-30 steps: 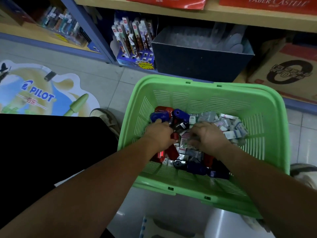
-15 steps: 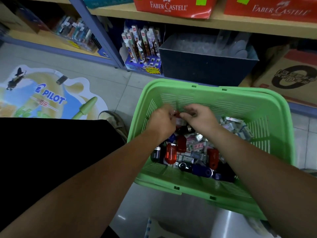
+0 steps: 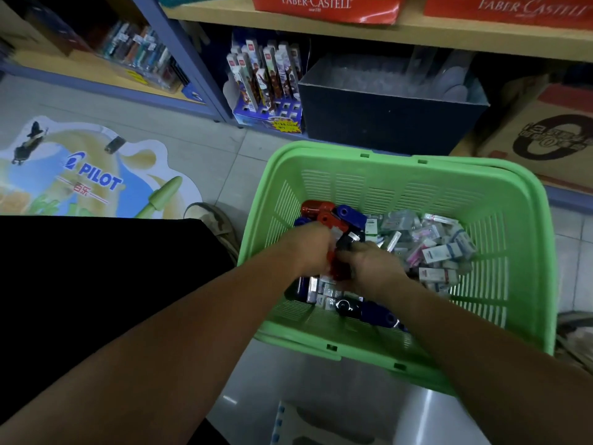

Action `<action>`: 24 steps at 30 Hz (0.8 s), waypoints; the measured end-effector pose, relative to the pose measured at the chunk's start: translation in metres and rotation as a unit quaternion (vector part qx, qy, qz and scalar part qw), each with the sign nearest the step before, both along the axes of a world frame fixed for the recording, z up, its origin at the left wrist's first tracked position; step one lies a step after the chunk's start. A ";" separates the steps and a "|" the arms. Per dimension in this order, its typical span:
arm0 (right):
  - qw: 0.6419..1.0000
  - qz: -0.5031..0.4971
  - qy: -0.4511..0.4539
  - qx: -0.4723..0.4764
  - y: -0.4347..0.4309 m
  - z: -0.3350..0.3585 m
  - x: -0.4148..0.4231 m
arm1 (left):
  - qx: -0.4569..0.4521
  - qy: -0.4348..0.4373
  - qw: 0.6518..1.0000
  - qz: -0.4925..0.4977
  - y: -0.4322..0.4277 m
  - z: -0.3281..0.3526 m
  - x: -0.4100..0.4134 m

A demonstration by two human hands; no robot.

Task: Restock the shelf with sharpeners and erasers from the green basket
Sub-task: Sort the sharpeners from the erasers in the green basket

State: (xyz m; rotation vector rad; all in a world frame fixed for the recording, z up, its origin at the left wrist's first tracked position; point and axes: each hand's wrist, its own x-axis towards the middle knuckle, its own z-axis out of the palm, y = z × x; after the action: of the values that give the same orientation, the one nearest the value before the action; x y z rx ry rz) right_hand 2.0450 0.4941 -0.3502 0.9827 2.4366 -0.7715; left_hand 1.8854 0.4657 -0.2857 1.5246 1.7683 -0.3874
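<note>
green basket [image 3: 417,167] on floor [image 3: 199,146] before shelf [image 3: 449,35]: sharpeners [image 3: 321,210] left, wrapped erasers [image 3: 439,252] right. left hand [image 3: 309,248] curled round red sharpener [image 3: 337,271]; right hand [image 3: 373,269] low inside, grip cannot be told. risk: crowded grab may drop pieces.

The left forearm [image 3: 192,319] and right forearm [image 3: 471,345] are bare from the near edge up to the left hand [image 3: 313,248] and right hand [image 3: 373,269]. A plain black garment [image 3: 96,284] covers the leg on the left. Past its far edge shows a worn, tan, mottled shoe [image 3: 214,219]. A second, greyish shoe [image 3: 574,332] shows blurred at the right edge.
</note>
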 end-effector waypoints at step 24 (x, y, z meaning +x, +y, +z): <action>0.944 -0.256 0.198 -0.068 0.051 0.039 -0.003 | -0.053 -0.073 0.990 0.108 -0.032 -0.041 0.017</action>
State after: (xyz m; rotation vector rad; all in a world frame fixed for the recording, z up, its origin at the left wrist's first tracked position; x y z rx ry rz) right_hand 2.0418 0.5451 -0.3113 1.5580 2.4156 -1.4120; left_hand 1.9025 0.4341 -0.3272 1.2410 1.7464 -0.2520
